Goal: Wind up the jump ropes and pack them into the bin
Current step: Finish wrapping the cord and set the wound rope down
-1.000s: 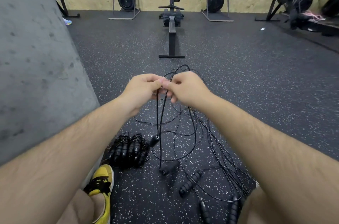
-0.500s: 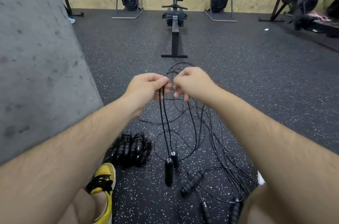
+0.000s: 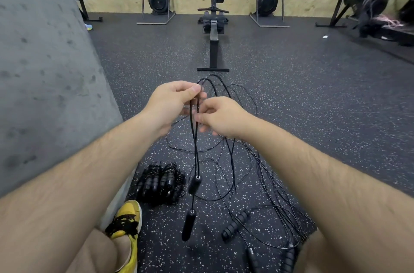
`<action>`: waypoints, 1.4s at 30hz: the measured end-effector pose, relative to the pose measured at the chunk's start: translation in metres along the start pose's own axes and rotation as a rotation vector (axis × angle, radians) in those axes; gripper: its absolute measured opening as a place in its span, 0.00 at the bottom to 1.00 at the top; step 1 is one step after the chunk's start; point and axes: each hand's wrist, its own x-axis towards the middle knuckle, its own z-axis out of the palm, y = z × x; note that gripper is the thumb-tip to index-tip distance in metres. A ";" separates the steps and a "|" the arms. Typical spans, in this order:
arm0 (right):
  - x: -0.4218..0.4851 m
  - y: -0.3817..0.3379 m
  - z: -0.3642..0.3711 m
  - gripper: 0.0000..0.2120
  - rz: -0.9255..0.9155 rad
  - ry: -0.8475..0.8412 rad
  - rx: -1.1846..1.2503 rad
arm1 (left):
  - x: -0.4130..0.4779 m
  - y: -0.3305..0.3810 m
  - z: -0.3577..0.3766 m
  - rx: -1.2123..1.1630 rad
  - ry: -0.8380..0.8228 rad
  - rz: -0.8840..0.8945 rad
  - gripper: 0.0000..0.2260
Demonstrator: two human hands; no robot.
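My left hand (image 3: 172,102) pinches a thin black jump rope (image 3: 195,138) at chest height. Two strands hang from it, each ending in a smooth black handle (image 3: 188,226); the upper handle (image 3: 194,183) dangles just above. My right hand (image 3: 221,116) grips the same cord just below and right of the left hand. A tangle of loose black ropes (image 3: 257,172) trails from my hands to the floor. A ribbed handle (image 3: 235,224) lies on the floor. A pile of wound ropes (image 3: 161,183) sits at lower left. No bin is in view.
A grey concrete pillar (image 3: 44,82) stands close on the left. My yellow shoe (image 3: 126,225) rests beside the wound pile. A rowing machine (image 3: 214,26) lies straight ahead, with more machines against the plywood back wall. The floor is black speckled rubber.
The hanging handles have dropped lower and separated, one now under the other. My right hand has moved down below the left hand along the cord.
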 end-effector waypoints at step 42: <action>-0.001 0.000 -0.015 0.12 -0.060 0.167 -0.032 | 0.002 0.008 0.009 0.140 -0.011 0.163 0.07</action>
